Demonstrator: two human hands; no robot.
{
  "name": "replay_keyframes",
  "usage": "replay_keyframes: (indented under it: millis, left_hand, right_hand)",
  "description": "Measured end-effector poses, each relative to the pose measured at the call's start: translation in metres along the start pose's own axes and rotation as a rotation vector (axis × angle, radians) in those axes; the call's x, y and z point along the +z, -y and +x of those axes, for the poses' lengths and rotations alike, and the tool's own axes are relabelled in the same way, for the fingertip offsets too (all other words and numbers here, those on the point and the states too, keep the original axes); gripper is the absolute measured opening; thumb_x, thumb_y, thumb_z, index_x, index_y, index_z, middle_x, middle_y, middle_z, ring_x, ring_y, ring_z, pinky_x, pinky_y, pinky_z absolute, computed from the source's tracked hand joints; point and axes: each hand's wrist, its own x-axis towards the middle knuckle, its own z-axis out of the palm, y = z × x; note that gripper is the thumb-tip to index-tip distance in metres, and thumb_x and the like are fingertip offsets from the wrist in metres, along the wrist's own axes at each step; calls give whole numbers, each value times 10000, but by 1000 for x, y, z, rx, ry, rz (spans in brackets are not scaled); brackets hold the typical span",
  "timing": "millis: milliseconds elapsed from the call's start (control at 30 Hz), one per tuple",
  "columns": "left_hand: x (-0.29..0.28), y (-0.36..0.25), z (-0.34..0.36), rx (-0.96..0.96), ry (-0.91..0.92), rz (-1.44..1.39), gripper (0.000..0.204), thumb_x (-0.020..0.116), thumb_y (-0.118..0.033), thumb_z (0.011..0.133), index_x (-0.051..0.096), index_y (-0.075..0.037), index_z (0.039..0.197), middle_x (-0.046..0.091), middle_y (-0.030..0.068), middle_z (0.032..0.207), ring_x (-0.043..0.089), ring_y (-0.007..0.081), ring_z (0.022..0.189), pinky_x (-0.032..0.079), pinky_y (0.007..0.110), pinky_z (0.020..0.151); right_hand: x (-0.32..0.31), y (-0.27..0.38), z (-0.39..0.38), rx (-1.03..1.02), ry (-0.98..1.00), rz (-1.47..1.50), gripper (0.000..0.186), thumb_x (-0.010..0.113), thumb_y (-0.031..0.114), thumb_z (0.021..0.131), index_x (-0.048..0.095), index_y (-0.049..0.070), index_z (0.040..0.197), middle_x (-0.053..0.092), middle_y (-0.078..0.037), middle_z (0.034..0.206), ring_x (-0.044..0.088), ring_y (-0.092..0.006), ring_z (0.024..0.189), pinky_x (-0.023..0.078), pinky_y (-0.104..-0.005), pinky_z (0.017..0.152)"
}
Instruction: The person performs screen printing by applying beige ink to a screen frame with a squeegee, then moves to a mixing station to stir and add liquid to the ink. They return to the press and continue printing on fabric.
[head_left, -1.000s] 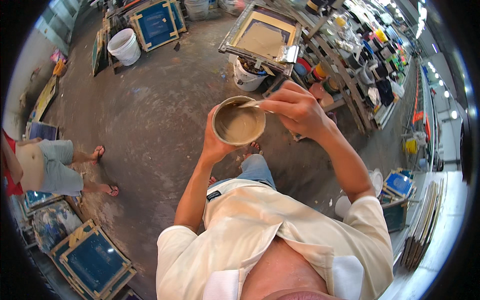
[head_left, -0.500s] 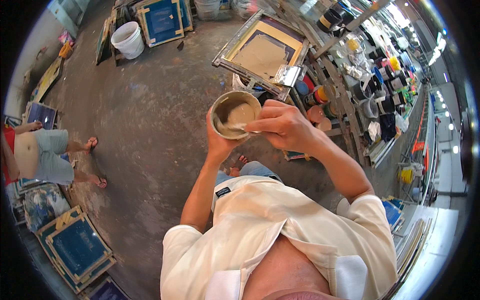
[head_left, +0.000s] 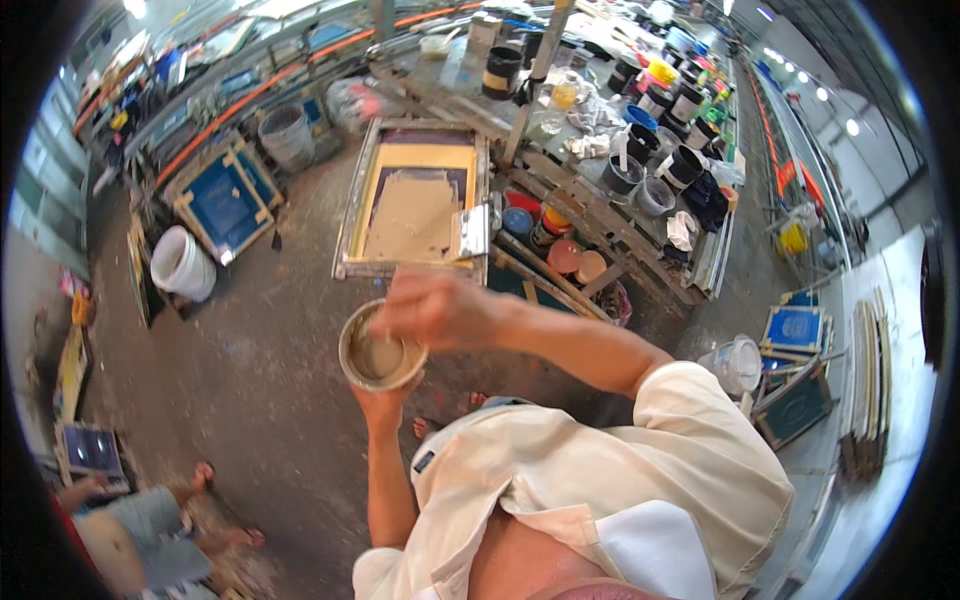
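Cupped from below by my left hand is a round container of beige, creamy material. Over its upper rim my right hand is blurred, fingers curled together; whatever it grips is hidden behind them. Just beyond both hands lies a rectangular framed screen, holding a beige patch and a small silvery metal piece at its right corner.
Blue framed screens lean at the left beside a white bucket. A cluttered rack of tubs and rags fills the upper right, with wooden beams below. Another person stands at lower left; more screens lean at right.
The view has swung, bringing the framed screen nearer the centre and the other person lower. The container has moved down-left in view, and my right hand now sweeps over it, blurred.
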Motion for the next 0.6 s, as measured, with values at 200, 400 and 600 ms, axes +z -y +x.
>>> replay_keyframes:
  millis: [200, 400, 600]
  left_hand:
    - [-9, -4, 30, -87, 80, -243, 867, 865, 47, 656, 489, -61, 1430, 593, 67, 1341, 585, 205, 1220, 473, 375, 1066]
    - [-34, 17, 51, -33, 44, -68, 666, 735, 67, 786, 518, -8, 1411, 581, 95, 1382, 570, 242, 1263, 441, 414, 1096]
    - [-54, 42, 84, 205, -29, -88, 760, 762, 42, 735, 487, -35, 1440, 548, 93, 1435, 542, 268, 1290, 407, 445, 1115]
  right_hand:
    - [0, -12, -41, -20, 41, -132, 512, 707, 116, 784, 683, 245, 1279, 583, -85, 1273, 552, -266, 1134, 465, -417, 964]
    - [-45, -72, -91, 153, -52, -243, 562, 756, 255, 854, 631, 266, 1402, 542, -66, 1424, 567, -269, 1147, 457, -409, 990]
    - [-140, -296, -213, 1022, -518, -273, 666, 773, 180, 779, 577, -17, 1384, 697, -237, 1192, 661, -381, 1121, 500, -456, 1002]
